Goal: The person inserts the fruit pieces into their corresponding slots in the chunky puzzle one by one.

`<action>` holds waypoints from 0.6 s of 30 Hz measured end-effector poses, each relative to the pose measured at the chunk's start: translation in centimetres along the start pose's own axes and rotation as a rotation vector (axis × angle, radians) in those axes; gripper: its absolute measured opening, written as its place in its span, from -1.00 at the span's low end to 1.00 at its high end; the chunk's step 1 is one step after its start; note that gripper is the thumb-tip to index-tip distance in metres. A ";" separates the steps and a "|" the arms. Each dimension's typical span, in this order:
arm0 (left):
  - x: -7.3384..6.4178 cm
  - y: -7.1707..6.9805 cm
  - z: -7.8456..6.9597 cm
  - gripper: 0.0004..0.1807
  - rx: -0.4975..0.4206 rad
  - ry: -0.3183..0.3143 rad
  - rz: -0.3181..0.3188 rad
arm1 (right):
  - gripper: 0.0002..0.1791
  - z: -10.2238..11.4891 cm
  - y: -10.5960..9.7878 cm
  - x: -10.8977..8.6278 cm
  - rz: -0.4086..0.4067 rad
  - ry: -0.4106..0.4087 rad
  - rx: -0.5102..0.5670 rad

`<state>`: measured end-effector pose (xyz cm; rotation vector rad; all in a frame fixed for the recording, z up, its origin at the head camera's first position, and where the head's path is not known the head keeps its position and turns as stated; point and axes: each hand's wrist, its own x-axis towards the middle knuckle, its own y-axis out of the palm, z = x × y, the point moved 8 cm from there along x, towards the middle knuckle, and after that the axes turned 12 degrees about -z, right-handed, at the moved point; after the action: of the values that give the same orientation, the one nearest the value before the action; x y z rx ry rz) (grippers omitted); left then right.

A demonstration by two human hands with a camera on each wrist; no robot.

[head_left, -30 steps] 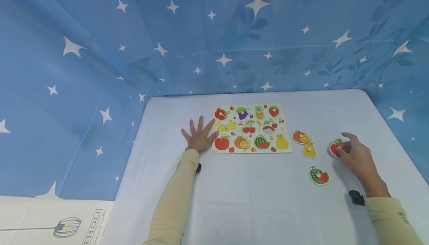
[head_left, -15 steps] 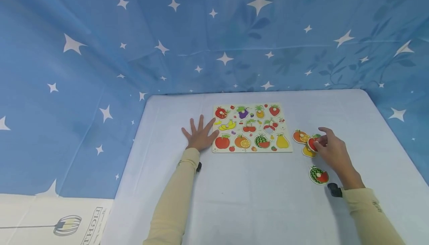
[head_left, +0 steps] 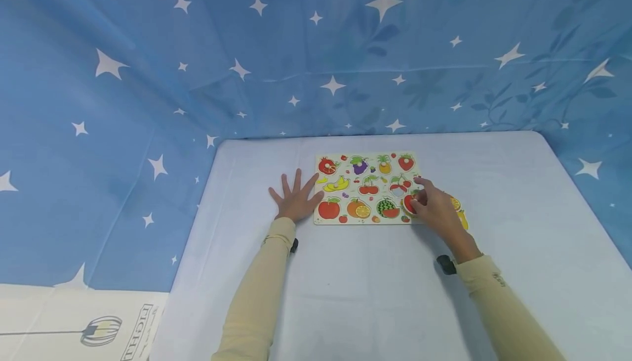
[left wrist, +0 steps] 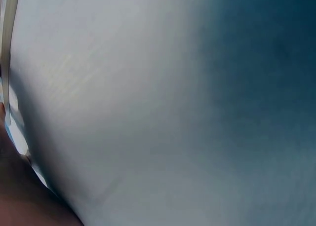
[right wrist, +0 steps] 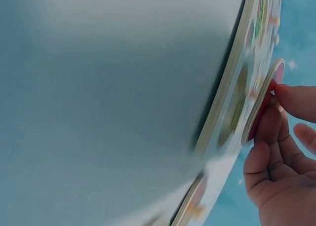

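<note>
My right hand (head_left: pixel 439 210) pinches a red apple puzzle piece (head_left: pixel 407 204) between thumb and fingers, over the lower right corner of the fruit puzzle board (head_left: pixel 353 223). In the right wrist view the apple piece (right wrist: pixel 257 115) is tilted and held apart from the board (right wrist: pixel 222 95). My left hand (head_left: pixel 294 202) lies with its fingers spread at the board's left edge, thumb and index touching it. The left wrist view catches only a blurred part of the hand (left wrist: pixel 24 196). Partly behind my right hand are an orange piece (head_left: pixel 455 203) and a pear piece (head_left: pixel 463 221).
White cloth covers the table (head_left: pixel 345 295). A blue curtain (head_left: pixel 296 48) with white stars hangs behind and to the left. Small knobs stand up from some fruits on the board. My right forearm hides the spot where the watermelon piece lay.
My right hand has carried the apple piece leftward from the table's right side, past the orange and pear pieces, to the board. My left hand has stayed in place.
</note>
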<state>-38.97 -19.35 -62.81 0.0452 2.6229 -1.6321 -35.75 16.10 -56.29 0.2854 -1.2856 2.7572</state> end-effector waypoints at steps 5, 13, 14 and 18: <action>-0.2 -0.2 -0.3 -0.23 0.012 0.005 0.004 | -0.38 2.5 2.1 0.4 0.026 -0.054 0.021; -0.3 -0.6 -0.3 -0.26 -0.020 0.005 0.028 | -0.37 6.3 5.7 0.9 0.070 -0.060 0.071; -0.3 -0.7 -0.3 -0.26 -0.027 0.003 0.029 | -0.37 6.7 6.2 0.9 0.078 -0.061 0.080; -0.1 -0.5 -0.3 -0.26 -0.018 -0.003 0.042 | -0.40 8.4 7.7 1.1 0.085 -0.100 0.118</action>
<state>-38.90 -19.36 -62.21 0.0957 2.6155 -1.5947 -36.89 4.65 -56.56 0.3908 -1.1846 2.9307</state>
